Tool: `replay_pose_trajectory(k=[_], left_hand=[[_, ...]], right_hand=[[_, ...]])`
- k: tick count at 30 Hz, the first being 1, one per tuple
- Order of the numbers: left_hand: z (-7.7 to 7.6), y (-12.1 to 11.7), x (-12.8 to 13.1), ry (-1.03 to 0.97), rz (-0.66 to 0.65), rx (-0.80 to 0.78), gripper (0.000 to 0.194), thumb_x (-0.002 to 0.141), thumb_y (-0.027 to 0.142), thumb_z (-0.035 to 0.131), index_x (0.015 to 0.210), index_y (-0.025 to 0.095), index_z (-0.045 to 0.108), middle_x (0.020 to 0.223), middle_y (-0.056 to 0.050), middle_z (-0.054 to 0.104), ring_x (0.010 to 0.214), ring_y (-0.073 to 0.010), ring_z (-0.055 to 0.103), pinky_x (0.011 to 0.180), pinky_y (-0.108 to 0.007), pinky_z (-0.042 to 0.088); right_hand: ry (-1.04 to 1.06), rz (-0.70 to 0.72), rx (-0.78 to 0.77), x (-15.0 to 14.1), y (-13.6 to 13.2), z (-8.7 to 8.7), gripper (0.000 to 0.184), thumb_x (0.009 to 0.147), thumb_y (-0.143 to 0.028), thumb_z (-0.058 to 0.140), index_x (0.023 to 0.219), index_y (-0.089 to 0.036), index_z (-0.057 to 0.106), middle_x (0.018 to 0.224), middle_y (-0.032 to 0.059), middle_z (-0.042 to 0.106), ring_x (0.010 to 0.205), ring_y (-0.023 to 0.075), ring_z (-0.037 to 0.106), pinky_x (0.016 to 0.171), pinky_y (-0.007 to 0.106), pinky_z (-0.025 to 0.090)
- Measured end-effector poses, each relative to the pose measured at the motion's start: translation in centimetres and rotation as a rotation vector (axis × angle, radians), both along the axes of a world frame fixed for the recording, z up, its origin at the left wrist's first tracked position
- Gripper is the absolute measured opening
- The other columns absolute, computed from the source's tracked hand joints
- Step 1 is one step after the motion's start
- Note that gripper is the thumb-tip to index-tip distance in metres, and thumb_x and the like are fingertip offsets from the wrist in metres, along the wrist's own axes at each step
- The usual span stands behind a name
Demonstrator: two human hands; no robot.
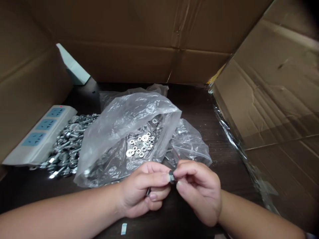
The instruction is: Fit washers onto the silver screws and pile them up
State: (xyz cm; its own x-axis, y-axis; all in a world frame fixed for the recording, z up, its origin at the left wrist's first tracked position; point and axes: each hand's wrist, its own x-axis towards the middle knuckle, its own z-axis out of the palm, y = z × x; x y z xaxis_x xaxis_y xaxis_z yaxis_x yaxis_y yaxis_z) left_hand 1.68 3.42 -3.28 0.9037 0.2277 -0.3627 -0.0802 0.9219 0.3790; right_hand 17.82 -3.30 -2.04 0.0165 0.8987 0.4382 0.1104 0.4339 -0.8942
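My left hand (144, 191) is closed around a small metal bolt (148, 191), whose shaft pokes out below the fingers. My right hand (199, 192) pinches a small washer or nut (171, 176) at the bolt's top end, fingertips of both hands touching. Just beyond the hands lies a clear plastic bag (119, 132) with several loose silver washers (141, 144) showing through its opening. A smaller clear bag (190, 142) with metal parts lies to the right of it.
A heap of bolts fitted with washers (67, 146) lies at the left beside a white power strip (40, 134). Cardboard walls (149, 39) enclose the dark wooden table (219, 132) at the back, left and right. A small white scrap (124, 228) lies near my left wrist.
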Motion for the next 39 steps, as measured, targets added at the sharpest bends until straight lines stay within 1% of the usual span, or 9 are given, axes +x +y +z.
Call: replay_pose_trajectory(k=[3,7,13,20,22,26,29,34,39], left_hand=[[-0.2,0.0,-0.1,-0.032,-0.018,-0.036,0.021,0.072,0.027,0.077,0.079,0.013,0.062,0.047,0.006,0.036,0.042,-0.0030,0.027,0.038,-0.013,0.019],[-0.4,0.0,-0.2,-0.050,-0.032,-0.055,0.023,0.071,0.026,0.077,0.077,0.012,0.060,0.048,0.006,0.036,0.043,-0.0028,0.029,0.038,-0.012,0.019],[-0.4,-0.1,-0.3,-0.043,0.021,-0.062,0.026,0.069,0.026,0.080,0.074,0.014,0.058,0.048,0.006,0.038,0.042,-0.0022,0.030,0.038,-0.012,0.021],[-0.2,-0.5,0.1,0.045,0.121,0.103,0.025,0.066,0.024,0.082,0.072,0.013,0.061,0.043,0.006,0.044,0.036,-0.0016,0.031,0.036,-0.013,0.022],[-0.2,-0.5,0.2,0.054,0.124,0.118,0.024,0.066,0.024,0.082,0.072,0.013,0.061,0.043,0.006,0.044,0.035,-0.0019,0.032,0.036,-0.014,0.023],[-0.2,-0.4,0.1,0.038,0.087,0.054,0.025,0.066,0.025,0.081,0.071,0.013,0.060,0.044,0.006,0.041,0.037,-0.0015,0.031,0.036,-0.013,0.022],[-0.3,-0.2,-0.1,0.004,0.051,-0.012,0.026,0.068,0.025,0.081,0.072,0.012,0.059,0.046,0.006,0.039,0.040,-0.0014,0.030,0.037,-0.012,0.021],[-0.4,-0.2,-0.2,-0.030,0.025,-0.033,0.025,0.070,0.024,0.080,0.071,0.013,0.058,0.047,0.006,0.039,0.041,-0.0019,0.031,0.038,-0.012,0.022],[-0.3,-0.3,-0.1,-0.017,0.032,-0.041,0.028,0.069,0.027,0.081,0.068,0.013,0.056,0.046,0.006,0.038,0.040,-0.0024,0.031,0.037,-0.011,0.023]], right_hand=[[-0.065,0.037,-0.057,0.3,0.3,0.1,0.024,0.083,-0.007,0.055,0.100,-0.021,0.064,0.073,0.0013,0.060,0.058,0.0110,0.052,0.055,0.024,0.044],[-0.089,0.053,-0.038,0.5,0.7,0.0,0.020,0.081,-0.009,0.060,0.096,-0.020,0.066,0.068,0.0002,0.059,0.058,0.0117,0.053,0.053,0.023,0.043],[-0.135,0.030,-0.023,0.5,0.9,0.2,0.017,0.081,-0.010,0.061,0.094,-0.018,0.066,0.065,0.0006,0.058,0.056,0.0128,0.054,0.051,0.024,0.044],[-0.107,0.081,-0.041,0.5,1.3,-0.4,0.002,0.084,-0.016,0.061,0.082,-0.016,0.061,0.063,0.0011,0.055,0.051,0.0107,0.046,0.047,0.025,0.037],[-0.070,0.075,-0.073,0.5,1.3,-0.7,0.008,0.082,-0.019,0.064,0.078,-0.017,0.058,0.064,0.0010,0.054,0.052,0.0109,0.046,0.047,0.024,0.037],[0.081,0.139,-0.215,0.8,1.0,-1.2,0.013,0.086,-0.025,0.062,0.096,-0.018,0.061,0.069,0.0003,0.053,0.050,0.0093,0.043,0.044,0.022,0.035],[0.113,0.219,-0.190,1.2,1.0,-1.0,0.020,0.087,-0.020,0.058,0.106,-0.017,0.067,0.073,0.0024,0.054,0.057,0.0108,0.047,0.048,0.022,0.038],[0.150,0.290,-0.172,1.2,1.5,-0.5,0.016,0.088,-0.016,0.058,0.099,-0.015,0.069,0.070,0.0016,0.053,0.059,0.0104,0.048,0.053,0.023,0.040],[0.152,0.209,-0.180,0.7,1.7,-1.0,0.012,0.085,-0.026,0.066,0.081,-0.015,0.064,0.063,-0.0015,0.047,0.054,0.0091,0.041,0.049,0.022,0.035]])
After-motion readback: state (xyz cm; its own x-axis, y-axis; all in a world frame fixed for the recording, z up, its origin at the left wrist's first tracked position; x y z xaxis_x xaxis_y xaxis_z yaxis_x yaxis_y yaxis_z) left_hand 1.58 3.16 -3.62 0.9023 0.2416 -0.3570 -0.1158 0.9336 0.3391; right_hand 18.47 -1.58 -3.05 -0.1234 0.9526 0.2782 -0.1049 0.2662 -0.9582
